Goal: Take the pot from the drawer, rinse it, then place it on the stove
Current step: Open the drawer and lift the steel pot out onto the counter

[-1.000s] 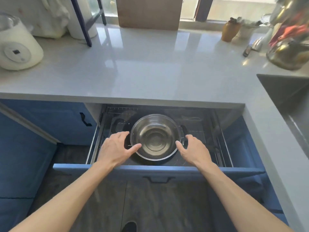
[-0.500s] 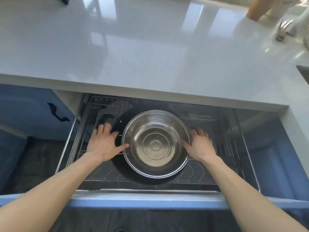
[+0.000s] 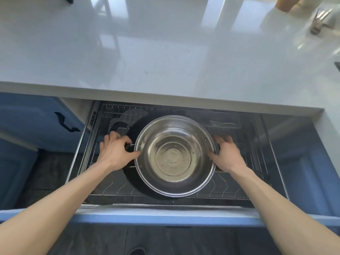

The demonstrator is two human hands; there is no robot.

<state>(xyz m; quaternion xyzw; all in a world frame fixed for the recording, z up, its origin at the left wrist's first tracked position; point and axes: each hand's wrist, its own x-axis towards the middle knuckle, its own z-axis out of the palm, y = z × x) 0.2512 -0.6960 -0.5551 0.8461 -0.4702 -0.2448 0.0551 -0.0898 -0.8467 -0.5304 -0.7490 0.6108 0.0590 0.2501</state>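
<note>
A round stainless steel pot (image 3: pixel 173 156) with black side handles sits in the open blue drawer (image 3: pixel 165 216), on top of a dark pan on a wire rack. My left hand (image 3: pixel 115 150) curls around the pot's left handle, thumb against the rim. On the opposite side, my right hand (image 3: pixel 225 153) wraps the right handle. The pot's inside is bare and shiny. Stove and sink are out of view.
The grey countertop (image 3: pixel 165 52) overhangs the drawer's back half. A black pan handle (image 3: pixel 117 126) lies left of the pot. A clear box with utensils (image 3: pixel 222 123) sits behind the right hand. Small items (image 3: pixel 316 24) stand at the counter's far right.
The view has come closer over the drawer. Both hands moved from beside the pot's rim onto its side handles and closed around them. The pot looks slightly nearer.
</note>
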